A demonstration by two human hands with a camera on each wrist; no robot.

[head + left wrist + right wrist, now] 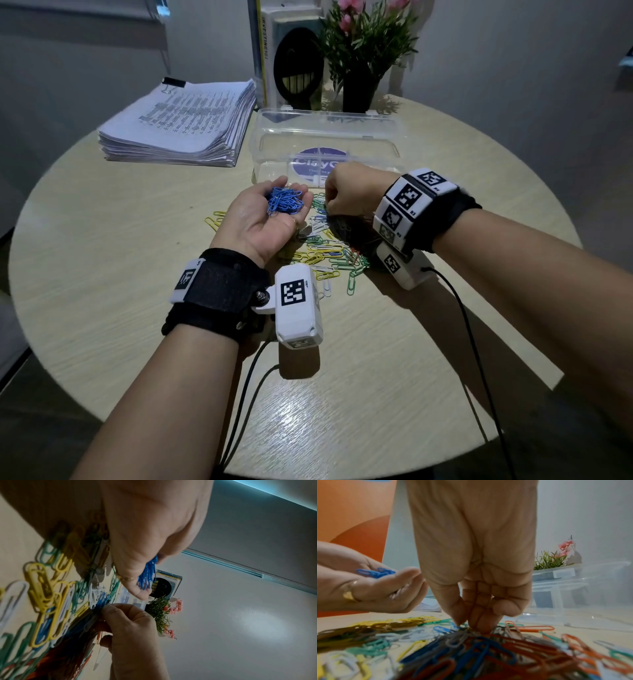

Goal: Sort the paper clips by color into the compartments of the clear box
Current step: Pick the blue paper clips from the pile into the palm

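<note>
Looking down from the head view, I see my left hand (263, 219) palm up, cupping blue clips (285, 202), while my right hand (349, 193) reaches knuckles-up into the mixed clips (329, 253) lying on the bench (120, 240) under and between both hands. The clear box (325, 150) stands open just beyond the hands. In the left wrist view, blue clips (147, 574) spill past the curled left fingers (137, 588). In the right wrist view, my right fingertips (483, 626) are bunched narrow, touching the pile (471, 649); I cannot tell whether they hold a clip.
</note>
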